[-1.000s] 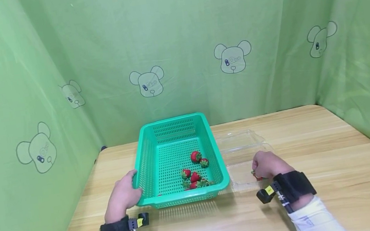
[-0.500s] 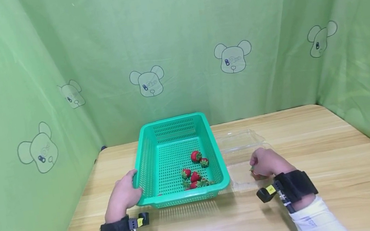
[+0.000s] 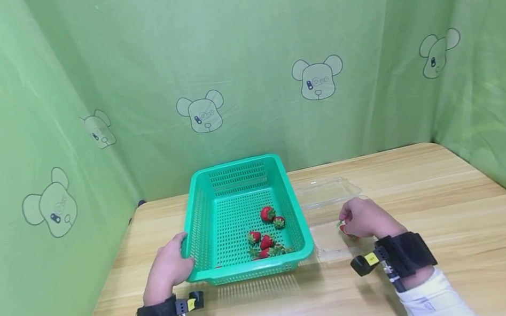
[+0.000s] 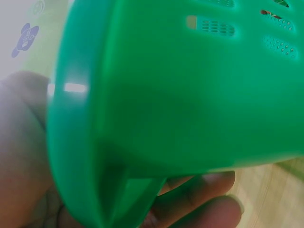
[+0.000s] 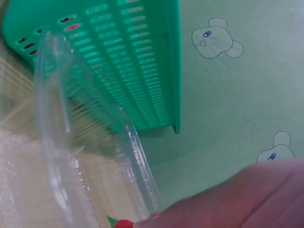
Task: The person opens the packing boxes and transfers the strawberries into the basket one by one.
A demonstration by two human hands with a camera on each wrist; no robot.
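My left hand (image 3: 170,261) grips the near-left corner of the rim of a green plastic basket (image 3: 251,267). In the left wrist view, fingertips (image 4: 221,211) curl below that rim. Several red strawberries with leafy tops, one of them a strawberry (image 3: 268,213) toward the back, lie in the basket's right half. On the right, my right hand (image 3: 368,217) is over a clear plastic clamshell box (image 3: 329,239), pinching a strawberry (image 5: 124,223) at the fingertips. Red also shows just under the hand in the head view; the palm hides the rest.
The clamshell's clear lid (image 3: 321,191) lies folded back behind its base, close against the basket's right side. All of it stands on a wooden table (image 3: 460,215). Green curtains (image 3: 249,61) with bear-head prints enclose the back and sides.
My right hand has shifted slightly back, away from me, over the clamshell, and more red shows beneath it. The left hand and basket have stayed put.
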